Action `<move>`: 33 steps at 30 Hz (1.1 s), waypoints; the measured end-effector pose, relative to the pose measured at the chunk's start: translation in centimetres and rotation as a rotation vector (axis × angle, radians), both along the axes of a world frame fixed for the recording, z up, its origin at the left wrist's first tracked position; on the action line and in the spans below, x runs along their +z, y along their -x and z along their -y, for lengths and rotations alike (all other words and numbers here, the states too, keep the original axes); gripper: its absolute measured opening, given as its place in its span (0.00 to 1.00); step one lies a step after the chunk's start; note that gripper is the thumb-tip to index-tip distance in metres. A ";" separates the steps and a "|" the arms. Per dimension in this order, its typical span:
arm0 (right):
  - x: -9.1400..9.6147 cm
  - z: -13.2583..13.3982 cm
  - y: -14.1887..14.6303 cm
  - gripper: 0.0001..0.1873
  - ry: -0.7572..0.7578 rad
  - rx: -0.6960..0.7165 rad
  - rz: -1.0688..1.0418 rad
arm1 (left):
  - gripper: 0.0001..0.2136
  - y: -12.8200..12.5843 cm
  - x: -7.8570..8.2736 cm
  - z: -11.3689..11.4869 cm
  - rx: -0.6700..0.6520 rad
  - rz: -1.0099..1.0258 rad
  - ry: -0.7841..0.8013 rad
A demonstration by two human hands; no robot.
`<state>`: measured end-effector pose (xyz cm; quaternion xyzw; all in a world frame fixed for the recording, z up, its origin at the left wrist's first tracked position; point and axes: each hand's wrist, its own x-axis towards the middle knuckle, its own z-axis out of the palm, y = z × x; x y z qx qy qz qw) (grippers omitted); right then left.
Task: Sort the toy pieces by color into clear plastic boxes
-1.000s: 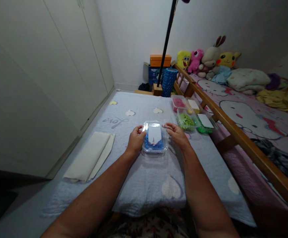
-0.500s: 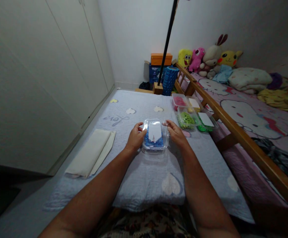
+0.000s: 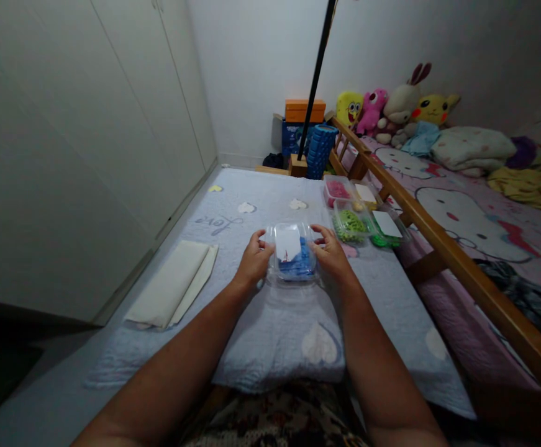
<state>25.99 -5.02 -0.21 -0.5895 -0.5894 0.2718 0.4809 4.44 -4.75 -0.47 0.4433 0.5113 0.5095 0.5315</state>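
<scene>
Between my hands is a clear plastic container (image 3: 293, 276) with small blue pieces (image 3: 302, 264) inside. A white card (image 3: 287, 241) with a small dark and red mark lies over the pieces, toward the left side. My left hand (image 3: 254, 257) grips the container's left edge, thumb on the near side and fingers behind. My right hand (image 3: 330, 251) closes on the right edge in the same way. I cannot tell whether the container rests on the cloth (image 3: 261, 335) or is slightly lifted.
Several clear containers stand at the right: pink pieces (image 3: 338, 191), yellow with a card (image 3: 366, 196), light green (image 3: 351, 225) and dark green (image 3: 386, 226). A folded cream cloth (image 3: 170, 285) lies at left. A wooden bed rail (image 3: 419, 217) runs along the right; a black pole (image 3: 314, 81) rises behind.
Inside the container, the white card has shifted left and the blue pieces have slid to the right. My hands keep their grip on both sides, with slight movement.
</scene>
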 end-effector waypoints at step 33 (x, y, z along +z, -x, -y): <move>3.2 1.1 -0.1 0.33 -0.038 0.024 -0.099 | 0.18 4.7 0.2 -3.8 0.374 0.251 -0.023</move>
